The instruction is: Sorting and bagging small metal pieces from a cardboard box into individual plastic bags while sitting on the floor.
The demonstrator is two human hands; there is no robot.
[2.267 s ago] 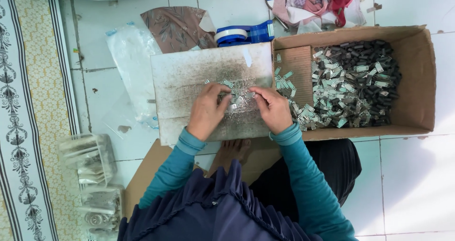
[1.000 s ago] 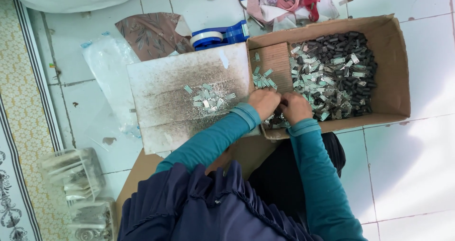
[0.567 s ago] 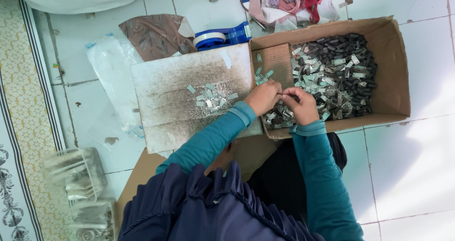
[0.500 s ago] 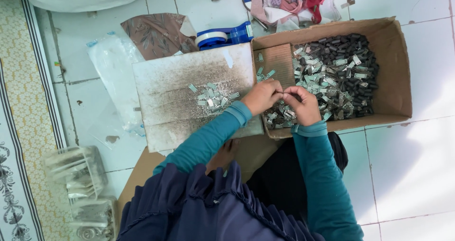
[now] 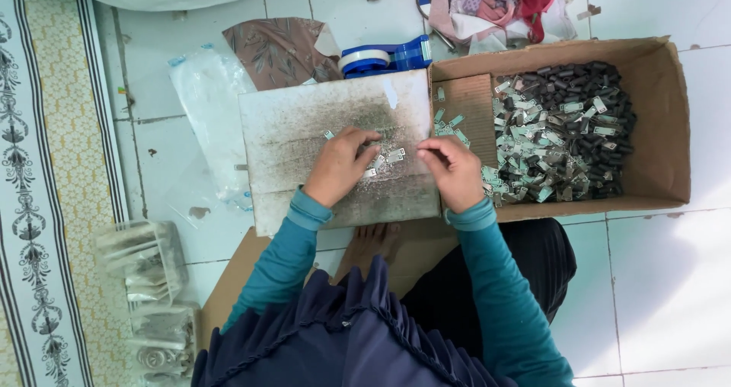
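The left hand [image 5: 340, 166] rests curled on the grey board [image 5: 304, 128], fingertips touching a small heap of metal pieces [image 5: 384, 161]. The right hand [image 5: 454, 172], at 3 o'clock from the heap, pinches something tiny; I cannot tell what. Only few pieces lie on the board; most remain in the cardboard box [image 5: 662, 128], further at 3 o'clock.

Left hand [image 5: 340, 166]: fingers curled over small metal tags [image 5: 386, 158] on the grey board [image 5: 304, 128].
Right hand [image 5: 455, 172]: just beside the tags, pinched (contents hidden).
Cardboard box [image 5: 662, 128]: beyond the right hand, heaped with tags.
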